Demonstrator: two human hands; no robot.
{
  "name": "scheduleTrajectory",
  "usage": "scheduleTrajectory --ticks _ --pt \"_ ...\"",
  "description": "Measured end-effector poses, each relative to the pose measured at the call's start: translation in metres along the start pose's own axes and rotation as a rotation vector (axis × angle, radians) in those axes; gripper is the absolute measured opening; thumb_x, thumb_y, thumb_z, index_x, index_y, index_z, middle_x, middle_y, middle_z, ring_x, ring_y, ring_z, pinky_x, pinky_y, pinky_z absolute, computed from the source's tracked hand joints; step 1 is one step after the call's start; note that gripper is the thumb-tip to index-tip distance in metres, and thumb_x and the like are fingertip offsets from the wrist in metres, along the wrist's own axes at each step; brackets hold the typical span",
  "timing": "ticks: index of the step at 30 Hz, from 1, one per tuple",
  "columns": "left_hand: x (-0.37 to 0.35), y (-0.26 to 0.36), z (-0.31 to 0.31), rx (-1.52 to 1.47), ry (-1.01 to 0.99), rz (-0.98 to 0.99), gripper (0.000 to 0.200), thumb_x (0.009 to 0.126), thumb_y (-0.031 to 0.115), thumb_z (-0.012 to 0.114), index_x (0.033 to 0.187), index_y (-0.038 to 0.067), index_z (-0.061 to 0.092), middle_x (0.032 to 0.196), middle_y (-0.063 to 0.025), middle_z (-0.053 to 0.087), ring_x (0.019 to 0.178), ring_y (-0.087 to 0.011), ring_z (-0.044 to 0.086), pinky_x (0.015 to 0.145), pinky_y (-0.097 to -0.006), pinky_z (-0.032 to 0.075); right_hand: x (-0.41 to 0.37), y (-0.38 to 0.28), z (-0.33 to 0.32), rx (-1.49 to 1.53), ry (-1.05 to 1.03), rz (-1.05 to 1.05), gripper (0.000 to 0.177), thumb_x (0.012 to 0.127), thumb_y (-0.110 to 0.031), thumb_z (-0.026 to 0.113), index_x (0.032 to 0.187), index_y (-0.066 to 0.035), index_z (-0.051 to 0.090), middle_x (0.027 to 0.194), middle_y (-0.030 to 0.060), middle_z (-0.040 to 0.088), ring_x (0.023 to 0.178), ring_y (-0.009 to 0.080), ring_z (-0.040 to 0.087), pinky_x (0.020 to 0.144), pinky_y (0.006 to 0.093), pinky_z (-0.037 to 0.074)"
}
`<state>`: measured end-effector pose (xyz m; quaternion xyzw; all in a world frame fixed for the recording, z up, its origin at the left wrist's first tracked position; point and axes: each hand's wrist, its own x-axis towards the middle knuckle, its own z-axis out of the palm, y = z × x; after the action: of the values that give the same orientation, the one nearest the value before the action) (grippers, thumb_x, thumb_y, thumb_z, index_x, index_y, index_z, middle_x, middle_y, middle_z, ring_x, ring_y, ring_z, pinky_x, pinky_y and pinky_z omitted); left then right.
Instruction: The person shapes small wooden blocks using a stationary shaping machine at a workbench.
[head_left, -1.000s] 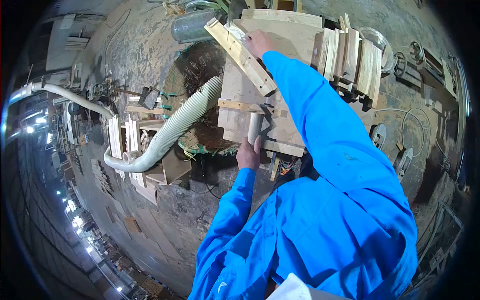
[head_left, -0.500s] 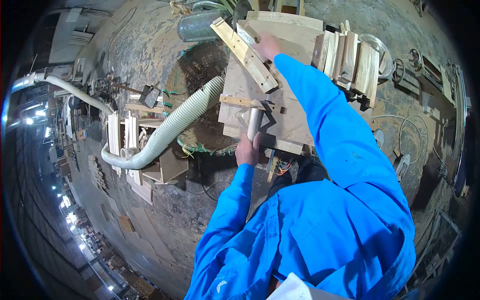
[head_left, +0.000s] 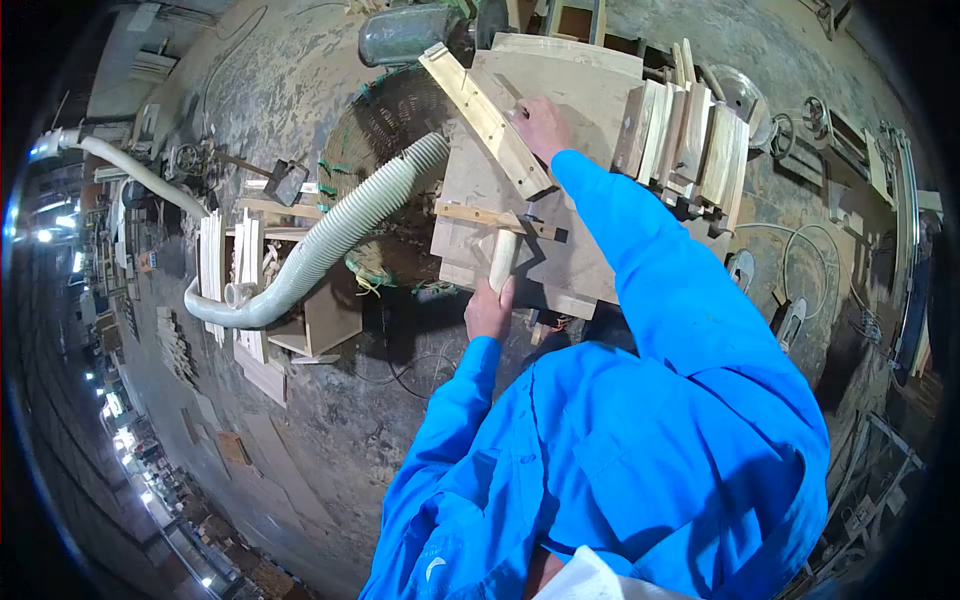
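Note:
My left hand (head_left: pixel 489 309) is closed around the near end of a pale wooden piece (head_left: pixel 503 262) on the worktable (head_left: pixel 590 110). The piece's far end meets a narrow wooden strip (head_left: pixel 485 214) fixed across the table. My right hand (head_left: pixel 543 128) is over the table's far part, fingers curled together; a small dark bit shows at the fingertips, too small to name. Left of that hand, a long wooden board with dark holes (head_left: pixel 487 120) lies at a slant across the table.
Curved wooden pieces (head_left: pixel 685 135) stand stacked along the table's right side. A ribbed hose (head_left: pixel 360 220) runs into a large woven basket (head_left: pixel 345 150) at the left. A green motor (head_left: pixel 405 38) sits beyond the basket. Wood strips (head_left: pixel 212 270) stand further left.
My right hand has drawn back slightly toward me, away from the slanted board's far end. The left hand still grips the wooden piece, which looks turned a little. The whole view has shifted slightly.

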<state>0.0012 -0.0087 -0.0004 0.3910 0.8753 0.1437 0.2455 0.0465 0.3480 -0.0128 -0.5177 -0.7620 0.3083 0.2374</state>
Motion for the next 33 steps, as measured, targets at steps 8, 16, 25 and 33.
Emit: scheduleTrajectory --ticks 8,16,25,33 --pt "-0.006 0.012 -0.003 -0.014 -0.005 -0.005 0.05 0.101 0.051 0.064 0.1 0.002 0.057 0.084 -0.0271 0.071 0.08 -0.0486 0.07 0.07 -0.0572 0.055 0.062 0.018 0.042 -0.038 0.006 -0.06 0.031 0.098 -0.035 0.068 0.115 -0.012 0.078 0.112 0.0233 0.069 0.109 0.0427 0.065 0.097 0.0517 0.052" --pt "-0.005 0.008 -0.001 -0.003 -0.022 -0.018 0.051 0.101 0.052 0.064 0.1 0.002 0.058 0.083 -0.026 0.071 0.081 -0.0476 0.071 0.07 -0.0565 0.056 0.073 0.001 0.039 -0.016 -0.022 -0.033 0.031 0.098 -0.037 0.067 0.112 -0.012 0.08 0.111 0.023 0.068 0.107 0.0426 0.065 0.096 0.0514 0.052" --pt "0.006 0.007 -0.004 -0.015 -0.039 -0.044 0.05 0.102 0.052 0.061 0.104 0.002 0.058 0.087 -0.0277 0.072 0.085 -0.0487 0.071 0.074 -0.0576 0.055 0.081 -0.008 0.042 -0.002 0.044 -0.064 0.029 0.097 -0.034 0.068 0.109 -0.01 0.079 0.109 0.0216 0.068 0.105 0.0411 0.066 0.094 0.0514 0.053" --pt "0.002 0.002 0.003 -0.018 -0.007 -0.001 0.052 0.102 0.053 0.061 0.104 0.002 0.06 0.084 -0.0277 0.071 0.083 -0.0479 0.071 0.072 -0.0564 0.055 0.073 -0.004 0.038 -0.034 0.087 -0.071 0.029 0.096 -0.035 0.068 0.102 -0.009 0.08 0.106 0.022 0.07 0.104 0.041 0.067 0.092 0.0518 0.054"
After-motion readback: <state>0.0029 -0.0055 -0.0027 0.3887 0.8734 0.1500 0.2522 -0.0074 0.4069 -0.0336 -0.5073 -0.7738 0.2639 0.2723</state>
